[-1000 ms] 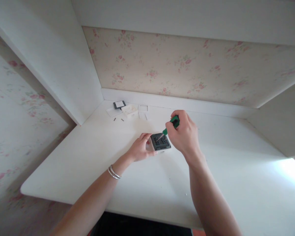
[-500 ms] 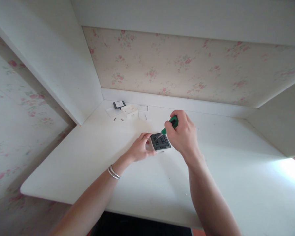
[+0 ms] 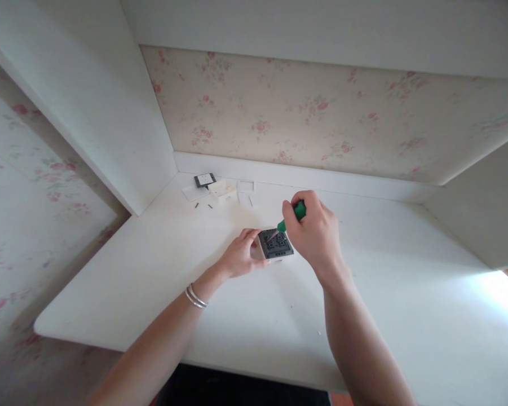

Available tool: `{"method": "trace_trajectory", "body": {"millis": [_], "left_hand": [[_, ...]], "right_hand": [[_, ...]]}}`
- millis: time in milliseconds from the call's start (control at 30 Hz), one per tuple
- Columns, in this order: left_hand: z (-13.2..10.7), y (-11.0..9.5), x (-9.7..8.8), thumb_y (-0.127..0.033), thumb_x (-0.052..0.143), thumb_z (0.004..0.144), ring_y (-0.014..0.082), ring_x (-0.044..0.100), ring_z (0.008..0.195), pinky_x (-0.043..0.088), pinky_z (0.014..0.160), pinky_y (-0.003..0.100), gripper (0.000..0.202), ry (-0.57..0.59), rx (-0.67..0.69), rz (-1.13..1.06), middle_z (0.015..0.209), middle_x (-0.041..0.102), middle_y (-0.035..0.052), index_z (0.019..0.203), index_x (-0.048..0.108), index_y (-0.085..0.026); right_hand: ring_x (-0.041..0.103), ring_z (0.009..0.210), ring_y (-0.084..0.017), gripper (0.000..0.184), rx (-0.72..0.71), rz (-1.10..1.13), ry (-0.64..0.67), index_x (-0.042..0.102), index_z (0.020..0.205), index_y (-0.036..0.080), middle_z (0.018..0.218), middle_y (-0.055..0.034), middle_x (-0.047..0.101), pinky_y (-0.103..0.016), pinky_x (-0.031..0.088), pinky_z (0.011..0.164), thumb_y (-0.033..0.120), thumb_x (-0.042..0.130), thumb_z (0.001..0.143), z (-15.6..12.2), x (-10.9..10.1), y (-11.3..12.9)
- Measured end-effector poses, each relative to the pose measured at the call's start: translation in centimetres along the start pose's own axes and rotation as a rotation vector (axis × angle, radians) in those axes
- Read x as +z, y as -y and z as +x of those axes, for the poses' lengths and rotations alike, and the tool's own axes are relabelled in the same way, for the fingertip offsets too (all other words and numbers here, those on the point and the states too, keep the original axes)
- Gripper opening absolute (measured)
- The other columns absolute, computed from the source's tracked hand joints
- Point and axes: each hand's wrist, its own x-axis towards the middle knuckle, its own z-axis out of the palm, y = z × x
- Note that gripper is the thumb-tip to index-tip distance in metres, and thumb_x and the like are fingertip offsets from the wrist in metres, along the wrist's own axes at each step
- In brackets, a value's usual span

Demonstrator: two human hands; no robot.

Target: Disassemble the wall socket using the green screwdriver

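Note:
My left hand (image 3: 242,255) grips the left side of a small square wall socket (image 3: 275,245), thumb near me and fingers at the far side. Its dark face with slots and a frame points up, and a white box or body shows below it. My right hand (image 3: 315,228) is closed around the green handle of a screwdriver (image 3: 281,226). The thin shaft slants down to the left, and its tip meets the dark face near its left part. What exactly the tip touches is too small to make out.
At the back left of the white table (image 3: 144,282) lie a dark plate with a white face (image 3: 205,180), an open white box (image 3: 223,189), white frames (image 3: 246,185) and two small screws (image 3: 210,206). A floral wall and white panels (image 3: 296,169) stand behind.
Very little differs. My right hand and the screwdriver handle have turned slightly, while the tip stays on the dark face. My left hand keeps its hold.

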Motion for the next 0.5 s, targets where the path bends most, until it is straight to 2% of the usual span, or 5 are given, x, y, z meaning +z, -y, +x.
{"method": "trace_trajectory", "body": {"millis": [500], "left_hand": [[0.07,-0.12,0.07,-0.047,0.074,0.066,0.0194,0.058,0.091,0.048,0.09,0.037,0.081,-0.004,0.012,0.022,0.124,0.045,0.0089,0.134,0.039,-0.022]], "right_hand": [[0.05,0.058,-0.014,0.011,-0.018,0.016,-0.001,0.05,0.086,0.023,0.073,-0.0002,0.059,-0.024,0.03,0.055,0.032,0.045,0.088,-0.05,-0.08,0.1]]}}
